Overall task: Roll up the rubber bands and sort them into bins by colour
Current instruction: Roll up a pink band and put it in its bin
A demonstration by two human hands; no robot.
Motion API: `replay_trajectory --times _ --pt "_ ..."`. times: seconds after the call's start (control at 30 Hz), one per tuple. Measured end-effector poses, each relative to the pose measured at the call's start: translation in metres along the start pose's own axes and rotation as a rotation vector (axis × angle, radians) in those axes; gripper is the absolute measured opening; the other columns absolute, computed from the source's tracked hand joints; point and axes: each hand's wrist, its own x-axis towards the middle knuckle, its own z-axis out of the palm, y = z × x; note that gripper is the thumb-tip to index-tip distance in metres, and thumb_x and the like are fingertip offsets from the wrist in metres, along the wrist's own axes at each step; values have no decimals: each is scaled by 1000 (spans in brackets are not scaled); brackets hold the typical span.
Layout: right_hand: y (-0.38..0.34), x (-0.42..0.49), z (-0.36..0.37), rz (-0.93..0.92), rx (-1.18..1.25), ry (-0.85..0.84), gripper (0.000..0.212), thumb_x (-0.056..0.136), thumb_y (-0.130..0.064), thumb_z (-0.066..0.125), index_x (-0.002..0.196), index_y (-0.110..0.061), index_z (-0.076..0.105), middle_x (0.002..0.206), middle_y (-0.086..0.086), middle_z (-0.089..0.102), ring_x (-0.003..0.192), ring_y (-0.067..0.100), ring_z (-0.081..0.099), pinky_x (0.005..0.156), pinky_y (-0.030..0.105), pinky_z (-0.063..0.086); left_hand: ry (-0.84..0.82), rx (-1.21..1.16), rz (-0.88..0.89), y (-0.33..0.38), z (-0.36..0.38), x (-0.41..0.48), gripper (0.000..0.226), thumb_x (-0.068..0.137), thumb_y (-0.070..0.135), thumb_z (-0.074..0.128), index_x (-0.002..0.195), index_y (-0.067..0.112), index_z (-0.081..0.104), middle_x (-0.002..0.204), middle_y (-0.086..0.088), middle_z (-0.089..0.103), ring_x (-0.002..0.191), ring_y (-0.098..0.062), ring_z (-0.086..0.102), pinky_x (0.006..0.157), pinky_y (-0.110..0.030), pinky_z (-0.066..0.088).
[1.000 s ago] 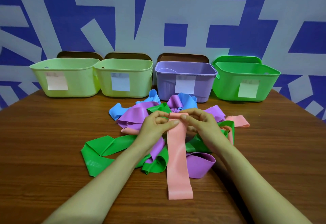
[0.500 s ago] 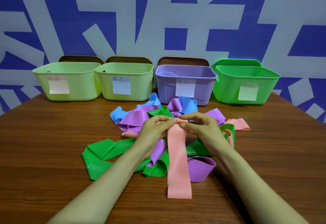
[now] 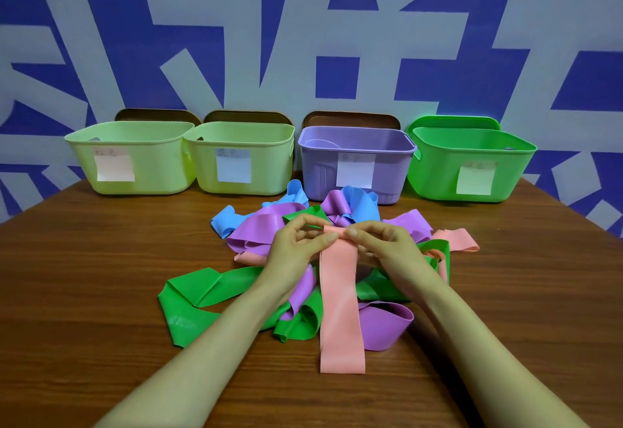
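A long pink band (image 3: 340, 306) lies toward me across a heap of green (image 3: 195, 296), purple (image 3: 384, 324) and blue bands (image 3: 226, 220) on the wooden table. My left hand (image 3: 298, 245) and my right hand (image 3: 384, 245) pinch the pink band's far end together, where a small roll (image 3: 334, 230) has formed. Along the back stand two pale yellow-green bins (image 3: 135, 158) (image 3: 242, 158), a purple bin (image 3: 357, 158) and a green bin (image 3: 472, 161), each bearing a paper label.
Another pink band (image 3: 455, 238) lies to the right of the heap. Brown lids lean behind the bins against a blue and grey wall. Bare wood (image 3: 84, 276) shows to the left, right and front of the heap.
The far end of the pink band has been turned over into a tighter roll under my fingers, and the band's near end has crept slightly toward the hands.
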Motion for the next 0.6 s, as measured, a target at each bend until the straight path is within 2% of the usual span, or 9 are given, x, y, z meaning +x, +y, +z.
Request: replay_trajectory --times 0.1,0.23,0.47,0.6 --pt "0 -1 -1 -23 7 20 10 85 -13 67 90 -6 71 77 6 69 69 14 61 62 22 50 -49 -96 -81 -1 2 -1 14 85 -1 63 95 9 60 78 -4 69 73 -12 68 65 -21 55" --pt "-1 -3 -1 -52 42 29 10 85 -6 67 95 -3 69 77 8 67 60 8 61 51 16 46 -79 -85 -107 -2 3 -2 15 84 -2 65 96 6 62 83 -11 68 72 -12 68 68 -21 56" --pt "-3 -4 -3 -51 6 29 17 79 2 72 92 -10 72 85 9 72 70 18 63 62 24 54 -95 -70 -73 1 -1 0 19 81 -5 66 97 6 63 86 -6 70 79 -13 68 72 -20 56" --pt "-3 -4 -2 -57 8 33 20 79 6 70 90 -10 71 87 10 73 72 19 65 63 24 56 -80 -113 -61 1 3 -1 5 86 5 64 90 7 64 80 -4 71 73 -9 67 66 -18 54"
